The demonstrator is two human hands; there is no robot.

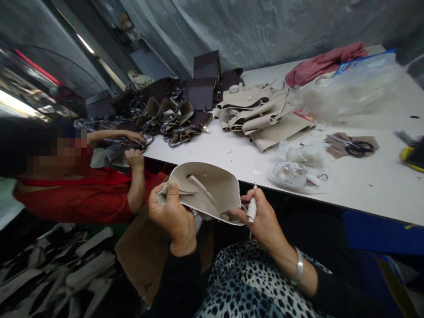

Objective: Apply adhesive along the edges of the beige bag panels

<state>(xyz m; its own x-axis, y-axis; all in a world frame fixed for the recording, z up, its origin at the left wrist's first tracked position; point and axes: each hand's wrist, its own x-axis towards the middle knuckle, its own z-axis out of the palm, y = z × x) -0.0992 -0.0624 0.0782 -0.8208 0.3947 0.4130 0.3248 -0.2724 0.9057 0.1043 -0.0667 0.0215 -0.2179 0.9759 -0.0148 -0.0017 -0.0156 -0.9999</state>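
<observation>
An unfinished beige leather bag [218, 190] is held above my lap, its mouth open toward me. My left hand [174, 216] is closed on its left edge, thumb on top. At the opposite edge, my right hand [263, 216] pinches the rim with thumb and fingertips. That same hand also holds a thin awl [252, 210] with a white-wrapped handle, its point upward. Inside the bag a narrow strip and a small metal fitting show. The fingers under the bag are partly hidden.
Beige bag pieces [255, 110] are piled on the white table [228, 163], beside dark bags [200, 92]. Black-handled scissors [359, 148] and a plastic bag of small parts [298, 165] lie to the right. At left, a co-worker in red [99, 194] handles a bag; scraps [89, 269] cover the floor.
</observation>
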